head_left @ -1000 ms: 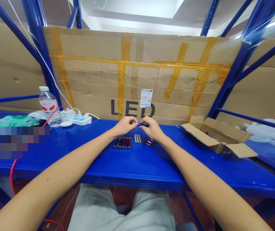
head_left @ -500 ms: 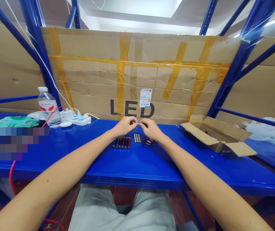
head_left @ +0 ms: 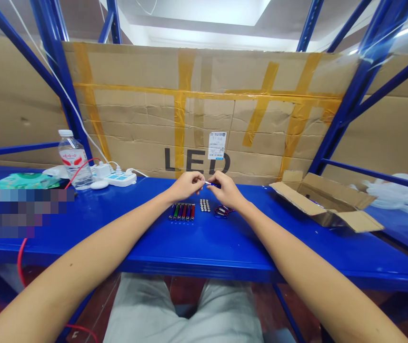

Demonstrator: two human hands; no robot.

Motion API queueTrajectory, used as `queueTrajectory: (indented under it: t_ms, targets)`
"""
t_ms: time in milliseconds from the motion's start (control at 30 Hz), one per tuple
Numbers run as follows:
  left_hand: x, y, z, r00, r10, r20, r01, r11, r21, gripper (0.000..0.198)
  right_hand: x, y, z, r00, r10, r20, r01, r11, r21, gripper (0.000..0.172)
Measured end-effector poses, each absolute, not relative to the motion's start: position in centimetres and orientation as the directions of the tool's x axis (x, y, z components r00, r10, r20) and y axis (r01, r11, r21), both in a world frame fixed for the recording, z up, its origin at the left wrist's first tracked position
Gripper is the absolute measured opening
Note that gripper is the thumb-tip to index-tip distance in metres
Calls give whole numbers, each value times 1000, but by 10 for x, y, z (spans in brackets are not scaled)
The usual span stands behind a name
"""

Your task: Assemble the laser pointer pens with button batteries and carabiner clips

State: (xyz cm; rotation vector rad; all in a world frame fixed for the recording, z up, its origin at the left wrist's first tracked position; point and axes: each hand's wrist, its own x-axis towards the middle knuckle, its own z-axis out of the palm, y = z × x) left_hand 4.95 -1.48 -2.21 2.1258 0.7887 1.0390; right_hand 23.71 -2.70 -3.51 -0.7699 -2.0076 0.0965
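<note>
Above the blue table my right hand point(head_left: 227, 188) pinches a slim blue metal tube point(head_left: 211, 184) with a silver end, like a small pen torch. My left hand point(head_left: 188, 185) is closed, its thumb and fingertips meeting at the tube's silver end. Whether a separate small part sits between those fingertips is hidden. Below the hands, several coloured metal tubes point(head_left: 182, 212) in green, red and blue lie in a neat row. Beside them, small silver button cells point(head_left: 204, 205) stand in a grid. Red and dark blue carabiner clips point(head_left: 222, 211) are heaped under my right wrist.
An open cardboard box point(head_left: 318, 200) sits on the table point(head_left: 225, 247) at right. At left are a water bottle point(head_left: 73, 162), a white power strip point(head_left: 121, 178) and a green packet point(head_left: 27, 180). A large taped cardboard sheet point(head_left: 135, 124) stands behind, between blue posts.
The tube between my hands now shows more of its blue body and lies more level. Both hands have stayed in nearly the same place; the view has shifted slightly.
</note>
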Motion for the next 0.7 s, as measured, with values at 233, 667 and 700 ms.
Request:
queueTrajectory:
  t_ms: [233, 667, 700]
  targets:
    - [50, -18, -21, 528, 710, 466, 263, -658, 705, 3, 239, -24, -35, -328, 654, 682, 457, 742, -491, 8]
    - [54, -26, -18, 571, 604, 556, 407, -797, 447, 9, 242, -23, -33, -384, 843, 376, 210, 476, -854, 33]
    - [54, -27, -18, 580, 586, 567, 424, -811, 404, 10, 242, -24, -33, -386, 849, 361, 208, 461, -862, 36]
